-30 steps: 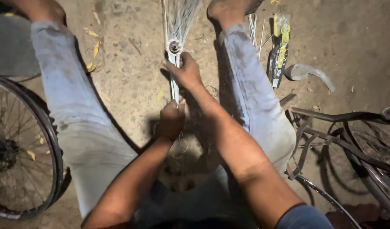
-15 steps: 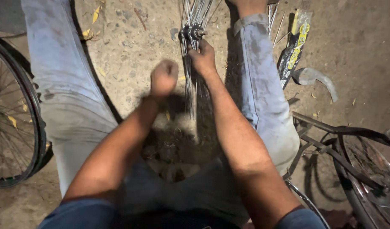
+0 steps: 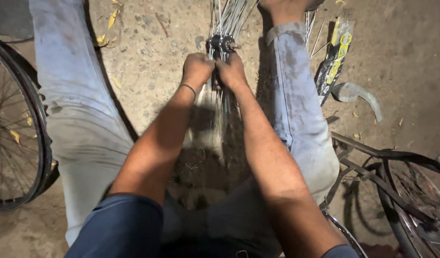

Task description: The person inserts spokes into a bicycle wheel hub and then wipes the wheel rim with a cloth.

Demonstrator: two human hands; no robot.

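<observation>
A bicycle wheel hub [image 3: 222, 44] with many thin metal spokes [image 3: 232, 16] fanning from it stands between my legs over the dirt ground. My left hand [image 3: 197, 69] is closed around the bundle of spokes [image 3: 215, 112] just below the hub. My right hand [image 3: 232, 71] grips the same bundle beside it, the two fists touching. The lower spokes are blurred. My legs in pale jeans [image 3: 76, 124] stretch forward on both sides.
A bicycle wheel with tyre [image 3: 24, 129] lies at the left. A bicycle frame and second wheel [image 3: 397, 177] lie at the lower right. A yellow and black packet [image 3: 335, 57] and a strip of rubber [image 3: 358, 93] lie right of my right leg.
My left hand has moved up to the spokes and closed on them beside my right hand. The hub and hands sit lower in view as the camera shifted.
</observation>
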